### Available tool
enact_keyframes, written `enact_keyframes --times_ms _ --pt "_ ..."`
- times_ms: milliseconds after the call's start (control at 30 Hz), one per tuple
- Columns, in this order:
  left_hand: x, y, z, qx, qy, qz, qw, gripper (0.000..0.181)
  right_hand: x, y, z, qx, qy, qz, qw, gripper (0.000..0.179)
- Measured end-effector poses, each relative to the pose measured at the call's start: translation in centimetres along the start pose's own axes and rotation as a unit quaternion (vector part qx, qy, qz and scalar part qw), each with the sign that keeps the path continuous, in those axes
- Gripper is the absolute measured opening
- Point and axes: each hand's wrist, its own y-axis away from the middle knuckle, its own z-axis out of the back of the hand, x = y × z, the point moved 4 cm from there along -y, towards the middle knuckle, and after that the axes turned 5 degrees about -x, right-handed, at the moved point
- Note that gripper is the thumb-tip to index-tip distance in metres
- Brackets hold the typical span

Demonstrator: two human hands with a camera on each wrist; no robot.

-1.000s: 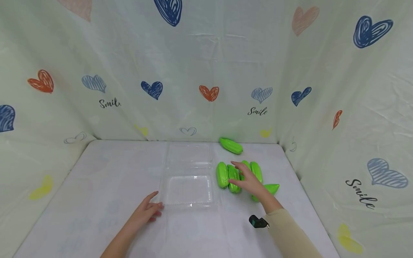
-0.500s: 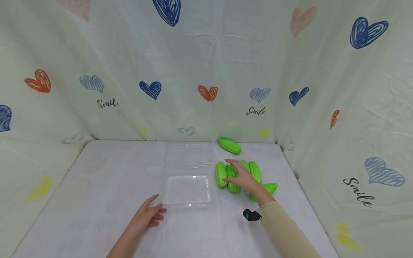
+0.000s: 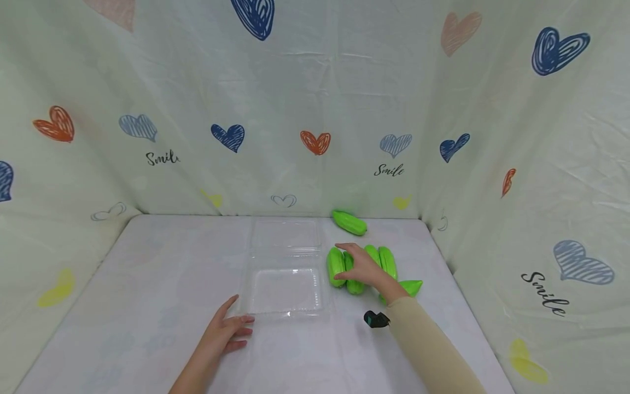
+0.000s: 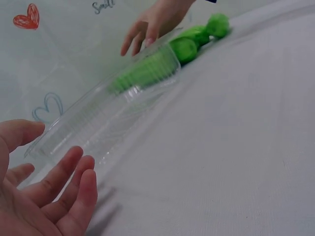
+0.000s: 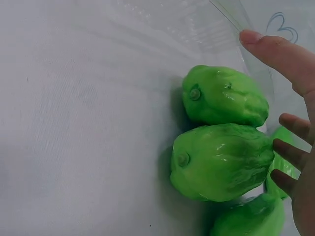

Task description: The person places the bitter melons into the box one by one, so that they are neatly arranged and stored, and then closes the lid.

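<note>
Over a row of glossy green gourd-like vegetables, my right hand [image 3: 365, 268] hovers with fingers spread and thumb apart. The leftmost vegetable [image 3: 335, 267] lies below its fingertips; the one beside it [image 5: 221, 162] is partly covered by the hand in the head view. Nothing is gripped; whether the fingers touch a vegetable I cannot tell. My left hand [image 3: 220, 334], fingers loosely extended, is at the near left corner of a clear plastic clamshell box [image 3: 290, 314], its lid [image 3: 285, 234] laid open at the back. Contact between left hand and box is unclear.
Two more green vegetables [image 3: 388, 262] lie right of my right hand, and another [image 3: 412, 287] is partly behind the forearm. A separate one [image 3: 349, 223] rests near the back edge. A black device [image 3: 376, 319] sits by the right sleeve. A heart-patterned curtain [image 3: 275, 98] surrounds the table.
My right hand has moved left across the row, from above the second and third vegetables to the leftmost ones. The left hand has shifted slightly at the box corner.
</note>
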Motion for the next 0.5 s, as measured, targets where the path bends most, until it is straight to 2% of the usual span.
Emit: enact_keyframes --times_ms 500 --pt "-0.3 0.3 0.1 0.035 0.032 -0.01 0.9988 0.078 -0.5 -1.2 -0.9 0.038 0.056 0.014 0.9976 0.096"
